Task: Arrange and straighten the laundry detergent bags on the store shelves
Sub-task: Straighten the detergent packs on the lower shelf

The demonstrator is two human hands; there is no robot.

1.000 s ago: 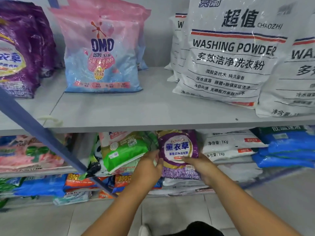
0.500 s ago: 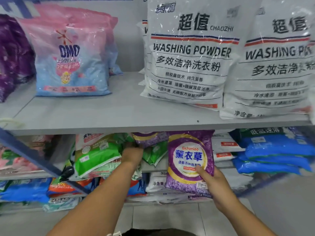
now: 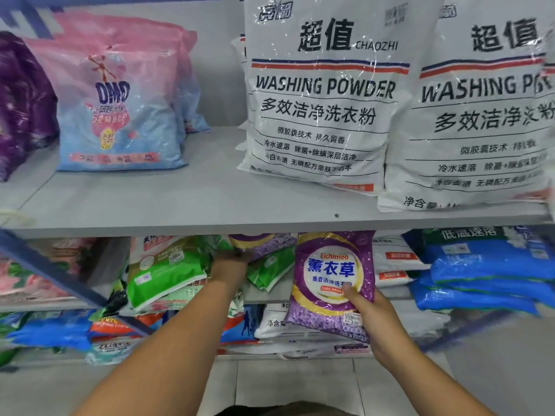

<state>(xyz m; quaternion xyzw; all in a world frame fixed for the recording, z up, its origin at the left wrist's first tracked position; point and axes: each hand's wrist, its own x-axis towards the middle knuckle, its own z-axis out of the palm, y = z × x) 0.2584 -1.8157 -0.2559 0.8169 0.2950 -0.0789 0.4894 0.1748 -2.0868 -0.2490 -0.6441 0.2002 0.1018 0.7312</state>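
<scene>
Two purple lavender detergent bags are in your hands' reach on the second shelf level. Your right hand [image 3: 374,322] is clamped on the purple lavender bag [image 3: 332,283], thumb across its front near the lower right and fingers behind, holding it upright and slightly tilted just in front of the lower shelf [image 3: 270,295]. Its face shows a white circle ringed in gold, the word "Eichimoo" above blue Chinese characters, and a speckled violet band along the bottom with a small price sticker at the corner. Your left hand [image 3: 231,265] reaches deeper under the upper shelf [image 3: 180,205], its fingers closed on the lower edge of a second purple bag [image 3: 264,246] lying above a green bag [image 3: 267,271]; the grip itself is partly hidden by the shelf lip. More green-and-white bags [image 3: 163,274] lean to the left, white 1 kg bags [image 3: 396,259] and blue bags [image 3: 486,271] are stacked to the right. Above stand large white "WASHING POWDER" sacks [image 3: 321,94] and a pink-and-blue OMO bag [image 3: 117,109].
</scene>
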